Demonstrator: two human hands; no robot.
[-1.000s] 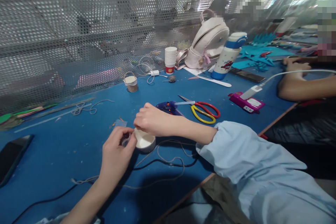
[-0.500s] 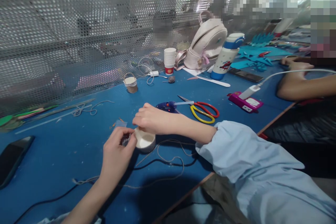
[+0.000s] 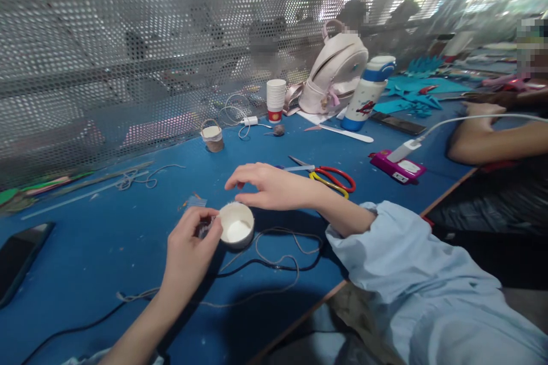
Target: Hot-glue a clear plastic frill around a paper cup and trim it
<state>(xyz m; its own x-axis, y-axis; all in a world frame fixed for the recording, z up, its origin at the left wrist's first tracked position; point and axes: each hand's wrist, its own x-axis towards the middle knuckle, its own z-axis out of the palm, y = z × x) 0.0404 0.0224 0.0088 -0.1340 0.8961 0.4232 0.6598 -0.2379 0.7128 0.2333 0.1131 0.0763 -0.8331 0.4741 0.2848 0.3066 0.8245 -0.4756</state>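
Observation:
A short, cut-down paper cup (image 3: 238, 234) stands upright on the blue table, its white inside facing me. My left hand (image 3: 193, 236) pinches the cup's left rim between thumb and fingers. Just above and to the right of the cup hovers my right hand (image 3: 265, 185), fingers apart and holding nothing. Behind my right hand a translucent glue stick (image 3: 299, 168) shows; the glue gun it belongs to is mostly hidden. Scissors (image 3: 334, 179) with red and yellow handles lie past my right wrist. Thin grey string (image 3: 295, 259) loops beside the cup, over a black cable (image 3: 252, 261).
Further back stand a small bucket-like cup (image 3: 213, 140), stacked paper cups (image 3: 276, 100), a backpack (image 3: 334, 77) and a bottle (image 3: 366, 94). A pink power strip (image 3: 398, 168) sits right, near another person's arm (image 3: 492, 134). A phone (image 3: 23, 262) lies left.
My right hand has let go of the cup's far rim, lifted away to the right and spread its fingers. The left hand keeps its pinch on the cup.

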